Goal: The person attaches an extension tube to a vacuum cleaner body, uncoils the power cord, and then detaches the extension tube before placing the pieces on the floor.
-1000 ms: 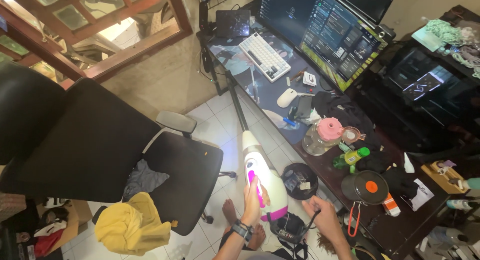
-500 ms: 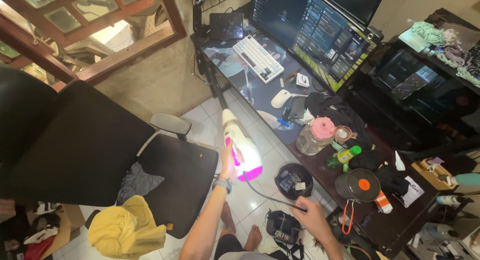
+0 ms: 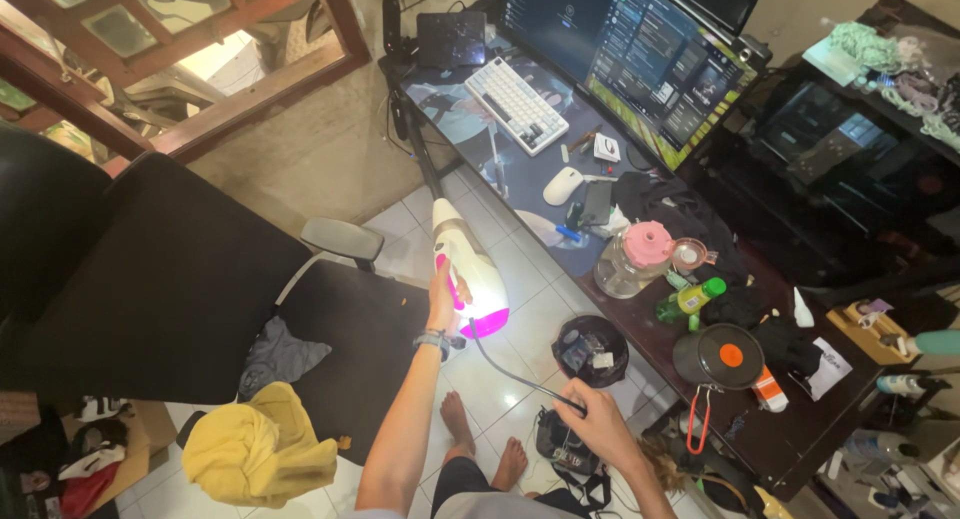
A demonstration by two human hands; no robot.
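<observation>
A: Left hand?

B: Raised in front of the person, fingers closed around the pink handle of a white hand vacuum. The vacuum is held in the air, nozzle pointing away and up, above the tiled floor, between the black office chair and the dark bench.

A: Right hand?

B: Lower and nearer the body, fingers closed on a thin black cord. The cord runs from the rear of the vacuum down to that hand.

A: What is under the hands?

B: A small black bin stands on the floor just beside the bench edge, and a dark bag lies near the person's bare feet.

A: On the bench?

B: A white keyboard, a white mouse, a wide monitor, a clear jug with a pink lid, a green bottle and a dark pot with an orange knob.

A: The chair?

B: A yellow cloth hangs over its near edge, with a grey cloth on the seat.
</observation>
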